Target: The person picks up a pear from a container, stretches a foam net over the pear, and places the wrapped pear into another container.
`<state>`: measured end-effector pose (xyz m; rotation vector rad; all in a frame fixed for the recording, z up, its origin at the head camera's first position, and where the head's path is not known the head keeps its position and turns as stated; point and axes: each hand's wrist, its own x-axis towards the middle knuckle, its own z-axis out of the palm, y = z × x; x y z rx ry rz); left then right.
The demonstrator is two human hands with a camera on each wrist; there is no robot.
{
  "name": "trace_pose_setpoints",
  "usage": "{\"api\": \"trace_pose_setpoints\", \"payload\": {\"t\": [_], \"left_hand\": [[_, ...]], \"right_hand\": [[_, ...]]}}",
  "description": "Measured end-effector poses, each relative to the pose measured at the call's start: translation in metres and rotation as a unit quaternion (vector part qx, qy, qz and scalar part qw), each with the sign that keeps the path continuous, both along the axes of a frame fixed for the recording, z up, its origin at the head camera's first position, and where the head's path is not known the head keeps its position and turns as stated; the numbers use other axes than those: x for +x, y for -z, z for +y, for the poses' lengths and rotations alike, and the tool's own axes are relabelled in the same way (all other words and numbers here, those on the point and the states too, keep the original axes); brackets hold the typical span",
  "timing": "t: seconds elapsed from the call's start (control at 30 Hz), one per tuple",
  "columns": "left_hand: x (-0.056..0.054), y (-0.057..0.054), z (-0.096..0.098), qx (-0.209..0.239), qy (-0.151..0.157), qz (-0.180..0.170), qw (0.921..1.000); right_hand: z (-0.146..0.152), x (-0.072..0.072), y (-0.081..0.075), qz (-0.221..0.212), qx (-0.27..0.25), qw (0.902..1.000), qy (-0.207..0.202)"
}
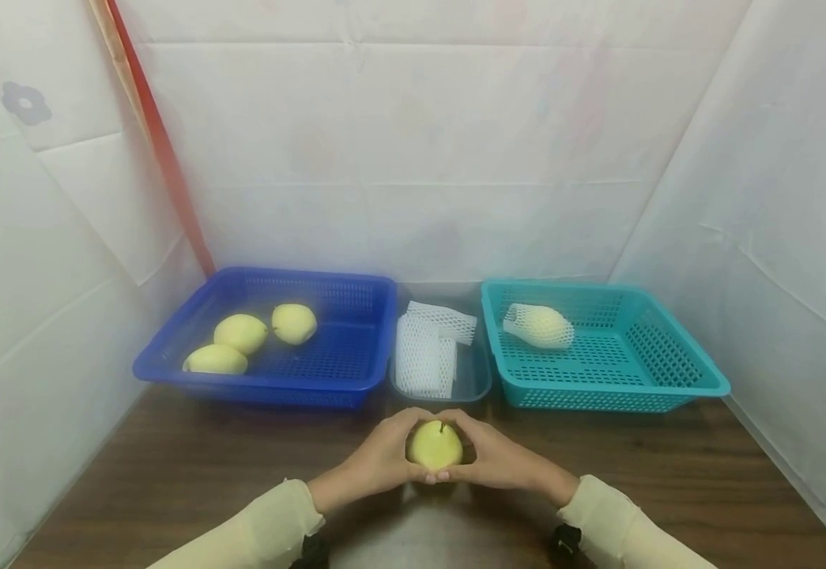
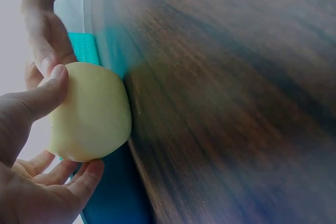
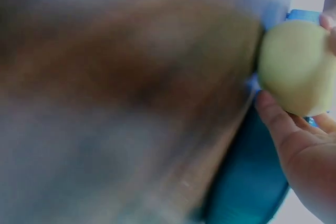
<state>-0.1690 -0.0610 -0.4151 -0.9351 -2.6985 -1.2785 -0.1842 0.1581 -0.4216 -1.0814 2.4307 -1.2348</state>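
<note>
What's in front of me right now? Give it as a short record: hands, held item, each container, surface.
Left hand: grips the held pear, thumb and fingers around its side
Right hand: grips the same pear from the opposite side
Held pear: yellow-green, stem showing, no net on it
Blue basket: three bare pears
Clear tray: white mesh nets, between the baskets
Teal basket: one netted pear
Surface: dark wood table

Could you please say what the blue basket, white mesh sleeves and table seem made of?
Blue basket: probably plastic, slightly glossy, from its moulded rim and perforated walls.
White mesh sleeves: likely matte plastic foam, from their soft-looking, flattened netting.
Table: smooth wood or wood-look laminate; the dark grain can't settle which.
</note>
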Motion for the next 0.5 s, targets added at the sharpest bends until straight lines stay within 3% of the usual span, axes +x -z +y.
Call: {"api": "trace_pose_setpoints", "payload": {"t": [0.13,0.3,0.5], "left_hand": [[0.001,-0.001,0.000,-0.003,0.003,-0.002,1.0000],[0.000,0.000,0.001,-0.014,-0.001,0.002,0.9999],[-0.001,0.002,0.000,-0.018,-0.008,0.005,0.9998]], "right_hand": [[0.003,-0.003,-0.019,0.015,0.028,0.9995,0.008],[0.004,-0.014,-0.053,0.018,0.009,0.9991,0.038],[-0.008,-0.037,-0.078,0.123,0.013,0.9901,0.065]]}}
